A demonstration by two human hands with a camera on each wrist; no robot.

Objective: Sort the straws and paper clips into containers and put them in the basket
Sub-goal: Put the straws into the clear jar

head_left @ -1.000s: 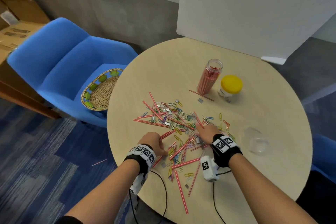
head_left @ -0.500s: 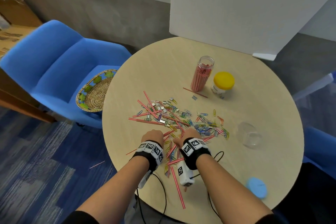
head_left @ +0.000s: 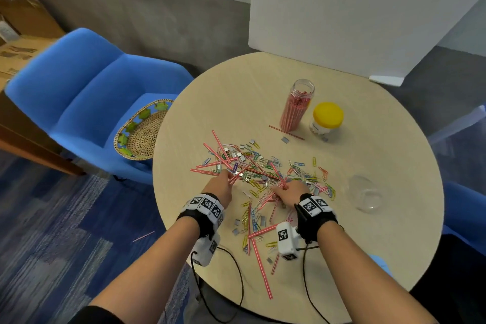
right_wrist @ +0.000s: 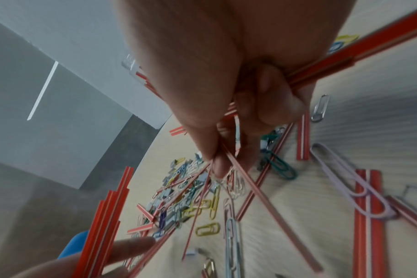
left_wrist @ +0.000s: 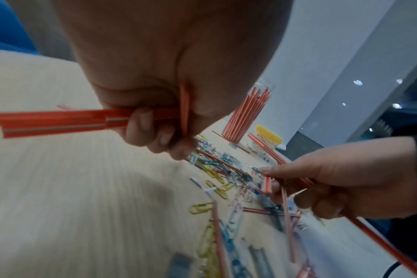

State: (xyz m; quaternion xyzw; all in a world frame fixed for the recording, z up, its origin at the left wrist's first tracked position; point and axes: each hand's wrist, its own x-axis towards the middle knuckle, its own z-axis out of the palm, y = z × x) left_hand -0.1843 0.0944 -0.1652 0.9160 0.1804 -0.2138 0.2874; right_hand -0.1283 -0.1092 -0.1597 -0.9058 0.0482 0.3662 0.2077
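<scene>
The head view is showing both hands low over the mixed pile of straws (head_left: 238,166) and paper clips (head_left: 302,173) on the table (head_left: 368,244), while the wrist views alone are revealing the left hand (left_wrist: 155,75) gripping a straw bundle (left_wrist: 60,120) and the right hand (right_wrist: 226,84) pinching several straws.

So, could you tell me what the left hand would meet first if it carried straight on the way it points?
Probably the mixed pile of straws and paper clips just beyond the left hand, which already grips straws; depth is uncertain.
</scene>
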